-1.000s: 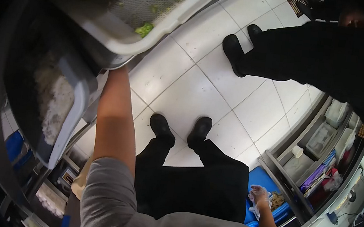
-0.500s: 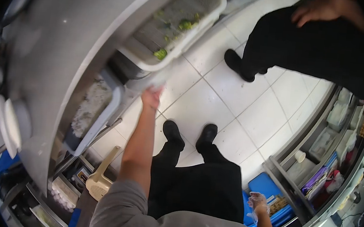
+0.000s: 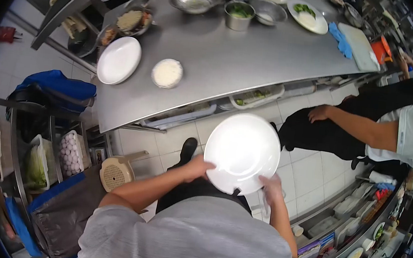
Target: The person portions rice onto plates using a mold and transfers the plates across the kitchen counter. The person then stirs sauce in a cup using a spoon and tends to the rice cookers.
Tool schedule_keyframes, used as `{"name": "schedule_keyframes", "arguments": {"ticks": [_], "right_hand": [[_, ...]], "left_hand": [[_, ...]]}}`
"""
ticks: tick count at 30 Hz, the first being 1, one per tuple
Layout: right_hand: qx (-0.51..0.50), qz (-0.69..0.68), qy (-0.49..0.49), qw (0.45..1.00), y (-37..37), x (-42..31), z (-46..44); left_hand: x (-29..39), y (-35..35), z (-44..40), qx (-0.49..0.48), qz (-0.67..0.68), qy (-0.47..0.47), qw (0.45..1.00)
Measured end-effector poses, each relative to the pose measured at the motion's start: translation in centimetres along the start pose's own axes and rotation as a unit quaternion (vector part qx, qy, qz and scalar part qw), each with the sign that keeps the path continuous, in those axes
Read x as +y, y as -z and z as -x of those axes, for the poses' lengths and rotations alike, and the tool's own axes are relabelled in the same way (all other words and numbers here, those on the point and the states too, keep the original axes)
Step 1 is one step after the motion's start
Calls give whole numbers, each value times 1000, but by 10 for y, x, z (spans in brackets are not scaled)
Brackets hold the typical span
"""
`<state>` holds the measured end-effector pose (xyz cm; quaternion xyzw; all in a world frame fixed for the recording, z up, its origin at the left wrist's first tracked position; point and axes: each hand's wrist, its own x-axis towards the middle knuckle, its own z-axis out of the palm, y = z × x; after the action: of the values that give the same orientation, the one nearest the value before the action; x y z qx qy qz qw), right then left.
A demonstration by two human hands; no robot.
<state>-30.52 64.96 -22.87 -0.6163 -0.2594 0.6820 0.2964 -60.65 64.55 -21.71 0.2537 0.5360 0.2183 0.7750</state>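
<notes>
a white plate [image 3: 243,150] is held in front of the body, above the floor [image 3: 173,153] and just on the near side of the steel table [image 3: 199,55], its broad glossy face turned up. the left hand [image 3: 199,169] pinches its near left rim, and the right hand [image 3: 272,189], which seems to wear a thin clear glove, pinches the near right rim; the fingers beneath are mostly hidden. the plate looks like hard ceramic or something similar, so i judge it stiff, fairly weighty and brittle, and likely to chip if its edge knocks the table. its shine suggests a slick surface, more so under a loose glove. opposite sides of the rim look the best places to hold, thumbs above and fingers spread below; with both grips on the near side, the far edge may want to dip. a small dark mark shows at the near rim, though i cannot tell whether it is a chip. half a second earlier, the left arm reached far-left beside the bins under the table, the right hand hung low at the near right by a blue container, and no plate showed between them; now both hands meet at it, and the tabletop, with a white dish [image 3: 119,60] and a small bowl [image 3: 167,73] at its left end, has come into view.
</notes>
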Motion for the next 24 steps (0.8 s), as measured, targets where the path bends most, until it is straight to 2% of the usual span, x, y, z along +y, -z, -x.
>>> {"name": "schedule_keyframes", "arguments": {"ticks": [1, 3, 4, 5, 6, 7, 9, 10, 12, 15, 16, 17, 18, 19, 21, 22, 23, 24], "right_hand": [[29, 48, 37, 998, -5, -2, -22], [34, -50, 43, 997, -53, -60, -24], [49, -39, 37, 997, -73, -74, -32], [70, -36, 38, 996, -88, -91, -40], [73, -43, 100, 991, -92, -80, -70], [74, -44, 155, 984, -96, -63, -99], [101, -82, 175, 976, -130, -75, -120], [114, -92, 155, 977, -146, -82, -126], [138, -115, 114, 977, -174, -96, -139], [99, -118, 134, 979, -193, -98, -161], [106, -151, 95, 978, -198, -99, -167], [211, -28, 178, 961, -198, -96, -166], [307, 97, 256, 912, -207, -114, -142], [392, 222, 320, 833, -217, -125, -119], [244, 26, 277, 929, -245, -133, -95], [169, -77, 248, 951, -261, -133, -85], [72, -175, 176, 966, -279, -139, -80], [-27, -269, 104, 957, -292, -146, -77]], "left_hand": [[30, 7, 8, -1, -24, -24, 999], [82, 41, 14, -51, -45, -44, 997], [96, 64, 9, 51, -173, -188, 966], [119, 91, 0, 141, -292, -334, 885], [148, 120, 5, 211, -414, -359, 809], [171, 143, 11, 282, -519, -377, 714], [185, 172, -4, 331, -614, -272, 663], [188, 183, -9, 358, -653, -213, 633], [196, 197, -17, 316, -652, -201, 659], [212, 210, -22, 286, -622, -177, 707], [215, 212, -19, 283, -607, -166, 724], [221, 215, -13, 276, -606, -181, 723], [230, 215, -2, 271, -605, -196, 723], [236, 214, 10, 264, -602, -208, 724], [253, 198, 27, 226, -590, -285, 721], [257, 188, 29, 200, -584, -324, 717], [260, 173, 26, 159, -547, -361, 738], [262, 156, 21, 116, -507, -397, 757]]}}
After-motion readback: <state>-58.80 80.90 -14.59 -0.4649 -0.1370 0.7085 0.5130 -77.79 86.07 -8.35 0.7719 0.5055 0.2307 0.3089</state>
